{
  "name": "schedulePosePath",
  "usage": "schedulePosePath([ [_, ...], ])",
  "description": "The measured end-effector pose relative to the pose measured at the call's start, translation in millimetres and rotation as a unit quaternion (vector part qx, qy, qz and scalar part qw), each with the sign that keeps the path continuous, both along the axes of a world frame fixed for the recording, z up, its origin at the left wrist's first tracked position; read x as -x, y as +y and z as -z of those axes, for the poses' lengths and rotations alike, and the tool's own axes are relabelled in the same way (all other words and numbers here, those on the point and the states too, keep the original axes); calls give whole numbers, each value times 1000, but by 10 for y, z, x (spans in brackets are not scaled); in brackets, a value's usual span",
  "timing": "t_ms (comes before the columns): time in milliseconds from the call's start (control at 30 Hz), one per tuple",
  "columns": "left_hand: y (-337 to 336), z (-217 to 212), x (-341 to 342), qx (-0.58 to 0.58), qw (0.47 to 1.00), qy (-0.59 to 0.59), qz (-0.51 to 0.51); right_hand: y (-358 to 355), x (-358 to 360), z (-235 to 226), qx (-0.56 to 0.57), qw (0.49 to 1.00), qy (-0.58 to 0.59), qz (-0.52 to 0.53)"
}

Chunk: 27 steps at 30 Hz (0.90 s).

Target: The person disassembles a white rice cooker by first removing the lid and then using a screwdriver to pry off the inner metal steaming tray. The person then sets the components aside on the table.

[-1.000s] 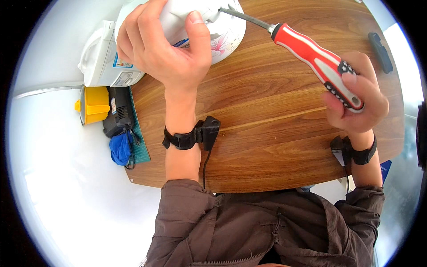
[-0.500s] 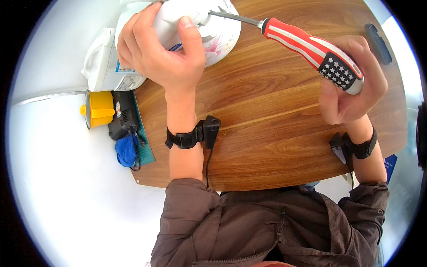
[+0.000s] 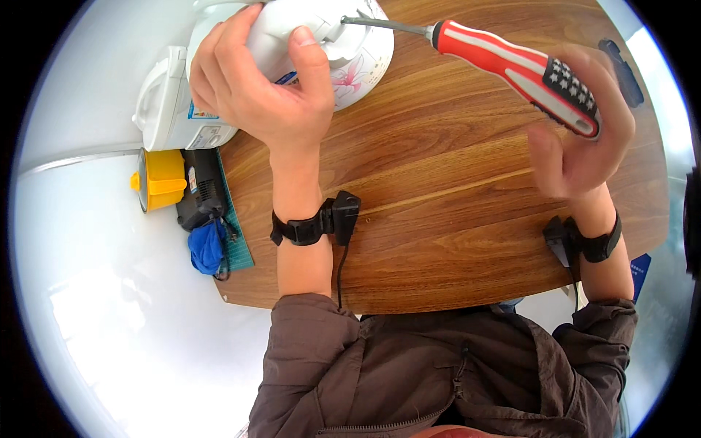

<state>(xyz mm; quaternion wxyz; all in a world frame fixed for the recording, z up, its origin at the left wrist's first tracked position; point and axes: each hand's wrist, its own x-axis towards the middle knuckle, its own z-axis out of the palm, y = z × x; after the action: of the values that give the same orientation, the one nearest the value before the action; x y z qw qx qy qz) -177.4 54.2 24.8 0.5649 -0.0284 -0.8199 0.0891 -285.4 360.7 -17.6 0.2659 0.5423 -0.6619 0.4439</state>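
Note:
A screwdriver (image 3: pixel 504 62) with a red, white and black star-patterned handle lies nearly level, slanting down to the right. Its metal tip meets a recess in a white rounded appliance body (image 3: pixel 372 55) printed with a pink flower. My left hand (image 3: pixel 266 95) is closed over the white body, thumb near the recess and fingers over its left side. At the handle's butt end, my right hand (image 3: pixel 588 146) curls its fingers behind the screwdriver, the thumb standing away from the handle. What the tip engages inside the recess is hidden.
A white appliance part with a handle (image 3: pixel 157 102) stands at the left. Below it are a yellow container (image 3: pixel 164 179), a black device (image 3: pixel 201 190) and a blue bundle (image 3: pixel 207 248) beside a green mat (image 3: pixel 239 244). A dark case (image 3: pixel 621 73) lies on the wooden table (image 3: pixel 438 233) at far right.
The screwdriver handle has turned about its length, its star panel rolling away toward the far side, and its butt has risen slightly. My right thumb has come away from it. My left hand stays put.

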Motion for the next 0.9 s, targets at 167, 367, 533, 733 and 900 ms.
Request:
schedulePosePath([
  [167,-6,0,3,2,1000,1,-3,2,67,83,8,999,46,-8],
  [367,17,6,-2,-3,1000,3,-6,-67,35,42,35,999,42,-3],
  [533,7,6,10,-1,1000,1,-2,-4,69,96,17,999,-21,19],
  [733,-8,-3,-1,7,1000,2,-7,-75,75,1,23,996,82,-5],
  [900,-3,9,7,3,1000,2,-5,-10,53,85,9,999,-48,20],
])
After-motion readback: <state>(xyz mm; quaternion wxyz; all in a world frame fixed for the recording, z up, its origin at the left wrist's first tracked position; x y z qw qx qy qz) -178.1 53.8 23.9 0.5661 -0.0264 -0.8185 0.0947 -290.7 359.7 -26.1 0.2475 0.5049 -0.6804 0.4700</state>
